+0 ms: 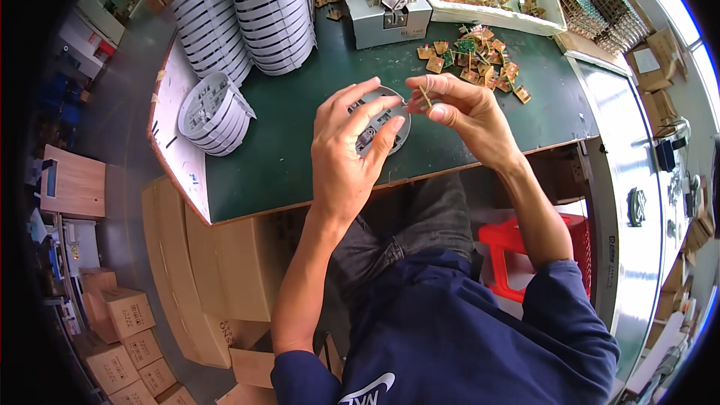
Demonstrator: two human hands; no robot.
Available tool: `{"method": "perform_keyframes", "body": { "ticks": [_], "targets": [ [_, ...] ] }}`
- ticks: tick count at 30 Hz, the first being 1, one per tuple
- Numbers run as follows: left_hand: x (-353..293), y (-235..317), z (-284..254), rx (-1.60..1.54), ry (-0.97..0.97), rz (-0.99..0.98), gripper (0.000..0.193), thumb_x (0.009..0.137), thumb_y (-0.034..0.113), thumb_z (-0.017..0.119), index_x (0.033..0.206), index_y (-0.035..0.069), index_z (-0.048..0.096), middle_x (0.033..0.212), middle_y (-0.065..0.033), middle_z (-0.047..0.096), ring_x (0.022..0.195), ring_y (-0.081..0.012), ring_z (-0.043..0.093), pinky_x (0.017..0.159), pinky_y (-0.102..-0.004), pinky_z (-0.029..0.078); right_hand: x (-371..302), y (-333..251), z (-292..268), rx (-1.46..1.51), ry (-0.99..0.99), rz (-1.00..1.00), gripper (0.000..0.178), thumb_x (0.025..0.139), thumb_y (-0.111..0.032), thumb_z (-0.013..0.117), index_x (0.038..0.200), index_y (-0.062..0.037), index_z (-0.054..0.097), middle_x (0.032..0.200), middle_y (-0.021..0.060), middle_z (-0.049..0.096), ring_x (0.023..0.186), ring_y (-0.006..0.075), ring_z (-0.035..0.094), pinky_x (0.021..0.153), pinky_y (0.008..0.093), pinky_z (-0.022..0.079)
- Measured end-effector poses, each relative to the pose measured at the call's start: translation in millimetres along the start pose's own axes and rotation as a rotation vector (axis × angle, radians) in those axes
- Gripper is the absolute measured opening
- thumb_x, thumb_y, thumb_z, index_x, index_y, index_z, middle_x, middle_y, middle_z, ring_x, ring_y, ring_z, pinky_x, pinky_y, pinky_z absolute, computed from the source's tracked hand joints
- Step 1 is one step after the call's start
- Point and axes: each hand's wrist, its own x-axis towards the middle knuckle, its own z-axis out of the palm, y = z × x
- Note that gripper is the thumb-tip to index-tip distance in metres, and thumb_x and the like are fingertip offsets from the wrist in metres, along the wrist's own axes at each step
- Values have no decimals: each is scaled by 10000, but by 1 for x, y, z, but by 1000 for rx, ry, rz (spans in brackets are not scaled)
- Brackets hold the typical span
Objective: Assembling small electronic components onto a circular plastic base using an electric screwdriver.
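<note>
Over the green bench, my right hand (469, 109) pinches a small circuit board (425, 97) between thumb and fingers, held edge-on. My left hand (349, 131) hovers with its fingers curved and apart, nothing plainly between them. Beneath it lies a round grey plastic housing (403, 133) with fittings inside, partly hidden by the fingers. I cannot tell whether the left fingertips touch the housing. A pile of small boards (480, 60), tan and green, is spread on the bench beyond my right hand.
Tall stacks of grey round housings (274, 22) stand at the far left, with a shorter stack (216, 116) nearer. A grey bench machine (386, 4) is at the back, beside a white tray (551, 24) of parts. A red stool (499, 255) and cardboard boxes (225, 255) are below.
</note>
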Motion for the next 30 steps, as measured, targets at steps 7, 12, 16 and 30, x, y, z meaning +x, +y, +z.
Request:
{"method": "perform_keyframes", "body": {
  "ticks": [7,12,16,30],
  "targets": [
    [-4,-1,3,9,58,54,164,869,154,793,1024,102,772,1187,-42,718,1168,-290,622,985,-408,508,-2,9,10,95,-15,49,381,917,-88,749,1278,5,672,1235,90,718,1149,165,664,1056,341,522],
    [-6,1,-2,66,62,80,153,868,128,788,1017,96,770,1172,-55,729,1163,-297,632,988,-407,512,-5,10,13,106,-26,40,355,909,-74,753,1250,-2,683,1229,90,719,1140,168,667,1046,346,531],
    [-5,7,-4,38,51,44,164,874,131,789,1032,93,772,1170,-53,727,1163,-280,629,988,-401,508,-6,15,13,169,-6,36,360,903,-100,766,1241,-9,685,1209,92,720,1142,192,675,1049,366,534],
    [-15,-3,1,51,119,22,176,807,138,840,973,146,783,1159,5,716,1123,-270,637,938,-403,523,-5,27,17,288,2,47,391,906,-154,785,1260,-28,678,1243,119,700,1146,212,673,1050,379,533]
  ]
}}
